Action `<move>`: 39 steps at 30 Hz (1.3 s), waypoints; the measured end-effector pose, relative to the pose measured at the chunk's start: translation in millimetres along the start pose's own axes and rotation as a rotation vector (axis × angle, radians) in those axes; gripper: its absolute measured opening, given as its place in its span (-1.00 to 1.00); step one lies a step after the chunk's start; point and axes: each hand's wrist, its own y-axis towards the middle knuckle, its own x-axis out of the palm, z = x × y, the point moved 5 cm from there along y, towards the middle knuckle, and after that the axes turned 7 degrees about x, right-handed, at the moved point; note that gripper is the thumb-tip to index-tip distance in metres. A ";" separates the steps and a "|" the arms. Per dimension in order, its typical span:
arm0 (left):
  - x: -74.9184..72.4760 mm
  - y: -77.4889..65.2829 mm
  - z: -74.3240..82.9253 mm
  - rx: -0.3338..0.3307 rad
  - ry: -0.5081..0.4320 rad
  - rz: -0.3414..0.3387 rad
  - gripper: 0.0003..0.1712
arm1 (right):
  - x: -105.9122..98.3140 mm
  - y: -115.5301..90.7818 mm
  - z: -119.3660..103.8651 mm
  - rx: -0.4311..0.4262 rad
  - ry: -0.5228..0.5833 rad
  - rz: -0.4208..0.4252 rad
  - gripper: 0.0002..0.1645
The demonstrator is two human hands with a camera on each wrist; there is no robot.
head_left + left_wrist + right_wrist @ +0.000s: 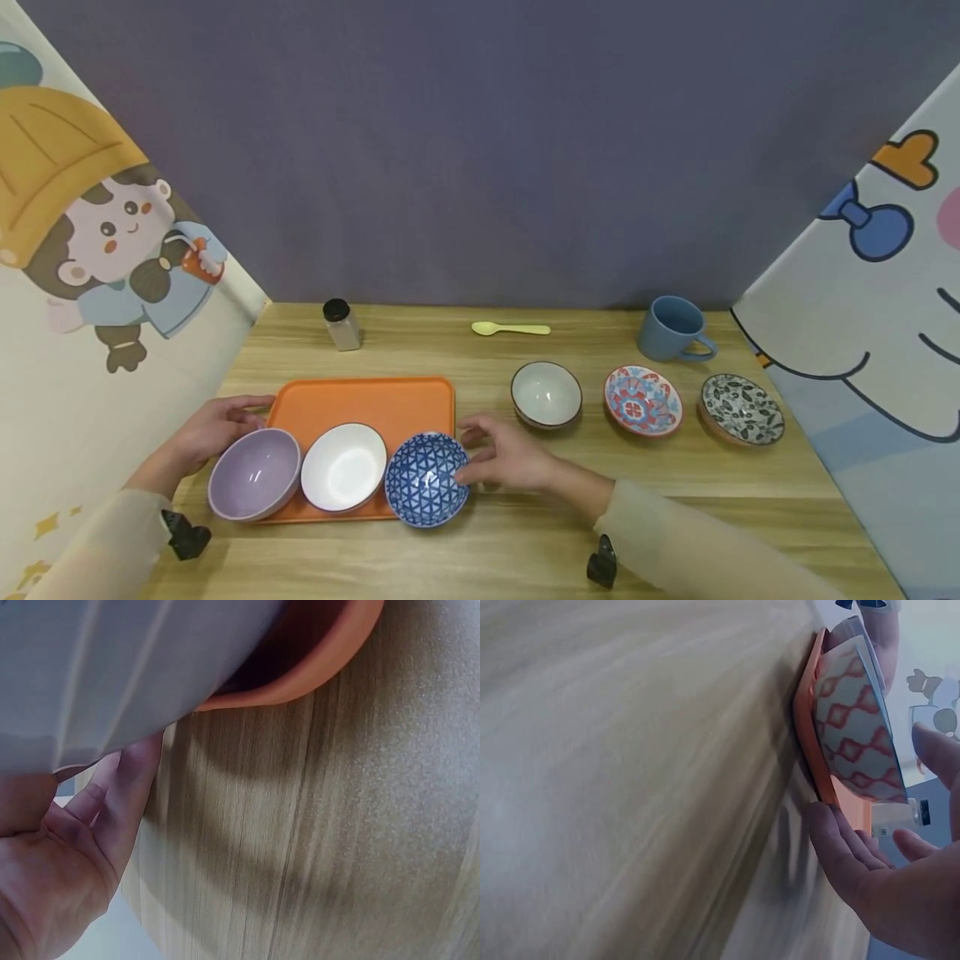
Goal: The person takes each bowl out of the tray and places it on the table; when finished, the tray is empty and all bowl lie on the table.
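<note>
An orange tray (375, 400) lies on the wooden table and carries three bowls along its near edge: a purple bowl (255, 472), a white bowl (343, 467) and a blue patterned bowl (426, 479). My left hand (240, 412) rests with straight fingers at the tray's left edge, just behind the purple bowl. My right hand (476, 454) is spread and relaxed against the blue bowl's right side. In the right wrist view that bowl's (851, 727) outside shows a red lattice, and the fingers (847, 855) lie by the tray's edge (810, 742). The purple bowl's underside (112, 667) fills the left wrist view.
To the right stand a white bowl with a brown rim (546, 393), a red-and-blue dish (642, 400) and a leaf-patterned dish (742, 407). At the back are a spice jar (342, 324), a yellow spoon (510, 328) and a blue mug (675, 329). Cartoon panels wall both sides.
</note>
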 end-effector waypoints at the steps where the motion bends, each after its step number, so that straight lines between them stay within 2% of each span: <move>1: 0.0 0.2 -0.5 0.001 0.000 -0.001 -0.39 | 1.7 1.0 0.7 0.001 0.001 0.001 -0.03; 14: -0.2 0.7 -1.4 -0.009 0.010 -0.004 -0.36 | 13.8 4.7 9.1 0.008 0.049 -0.038 -0.03; 20: -0.2 1.0 -1.3 -0.005 0.002 -0.004 -0.36 | 19.3 -0.2 10.7 0.000 0.141 -0.078 -0.05; 27: -0.5 -0.7 0.1 0.002 0.013 0.004 -0.37 | 22.6 -3.8 12.0 0.004 0.189 -0.051 -0.07; 34: 0.4 -1.6 -0.3 0.006 0.007 0.005 -0.36 | 30.5 -6.6 12.2 0.039 0.366 -0.125 -0.06; 39: 0.8 -0.6 -0.9 0.013 -0.004 0.002 -0.36 | 29.9 -7.8 12.6 0.079 0.364 -0.099 -0.09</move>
